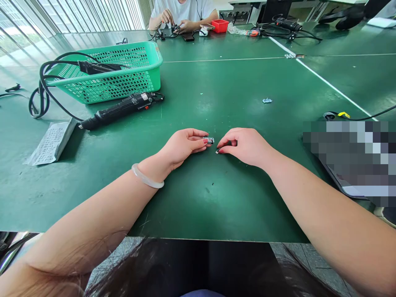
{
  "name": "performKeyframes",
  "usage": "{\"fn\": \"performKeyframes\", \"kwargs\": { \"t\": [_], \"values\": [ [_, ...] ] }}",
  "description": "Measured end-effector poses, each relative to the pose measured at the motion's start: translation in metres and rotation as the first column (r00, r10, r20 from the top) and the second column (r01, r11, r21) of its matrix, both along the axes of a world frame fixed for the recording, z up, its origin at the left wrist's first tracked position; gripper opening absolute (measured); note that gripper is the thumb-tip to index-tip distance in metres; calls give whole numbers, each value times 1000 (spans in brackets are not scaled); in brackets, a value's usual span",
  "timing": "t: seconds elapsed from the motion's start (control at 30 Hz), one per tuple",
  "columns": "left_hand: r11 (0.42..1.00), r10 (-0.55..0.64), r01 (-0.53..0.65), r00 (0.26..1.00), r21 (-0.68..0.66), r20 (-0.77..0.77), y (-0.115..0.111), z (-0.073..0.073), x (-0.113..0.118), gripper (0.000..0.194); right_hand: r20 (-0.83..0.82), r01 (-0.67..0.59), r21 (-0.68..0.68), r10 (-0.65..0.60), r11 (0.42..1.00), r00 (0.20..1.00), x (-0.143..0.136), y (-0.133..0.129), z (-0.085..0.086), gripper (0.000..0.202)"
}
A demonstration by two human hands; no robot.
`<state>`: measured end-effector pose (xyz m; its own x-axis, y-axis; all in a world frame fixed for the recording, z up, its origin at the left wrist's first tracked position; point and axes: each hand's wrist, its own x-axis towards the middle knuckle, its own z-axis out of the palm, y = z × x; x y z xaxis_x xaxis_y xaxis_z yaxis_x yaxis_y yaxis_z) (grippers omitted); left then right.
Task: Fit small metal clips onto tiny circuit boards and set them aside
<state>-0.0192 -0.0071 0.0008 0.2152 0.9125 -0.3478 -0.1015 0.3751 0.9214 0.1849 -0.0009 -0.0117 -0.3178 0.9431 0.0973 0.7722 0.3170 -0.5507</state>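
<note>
Just above the green table (pixel 198 206), my left hand (pixel 185 145) pinches a small dark and silvery part (pixel 210 140) between thumb and fingers; a pale bangle circles that wrist. Close on its right, my right hand (pixel 244 144) holds a tiny light-and-dark piece (pixel 218 151) at its thumb and fingertips. The two hands are a small gap apart and do not touch. Both pieces are too small to name. Farther back on the table lies a small light-blue item (pixel 267 100).
A green basket (pixel 123 80) with cables, a black electric screwdriver (pixel 117 110) and a paper-wrapped block (pixel 52 142) are at left. A blurred dark object (pixel 355 156) lies right. Across the table, a person (pixel 182 16) handles parts near a red box (pixel 220 25).
</note>
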Motion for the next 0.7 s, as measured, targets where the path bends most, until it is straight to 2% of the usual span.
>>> {"fn": "performKeyframes", "kwargs": {
  "t": [0.17,0.3,0.53,0.7],
  "values": [
    [1000,-13,13,1000,13,0,1,-3,-2,11,55,-24,26,22,999,998,-4,1,-2,17],
    [1000,-18,18,1000,22,1,2,-4,-2,11,61,-29,59,25,998,998,-7,0,-3,18],
    [1000,-17,17,1000,26,-7,1,-4,-1,11,-65,101,-18,-102,995,993,-8,1,-6,11],
    [1000,-14,15,1000,23,-6,1,-2,-2,9,-86,92,-7,-92,996,992,-7,3,-5,15]
  ]
}}
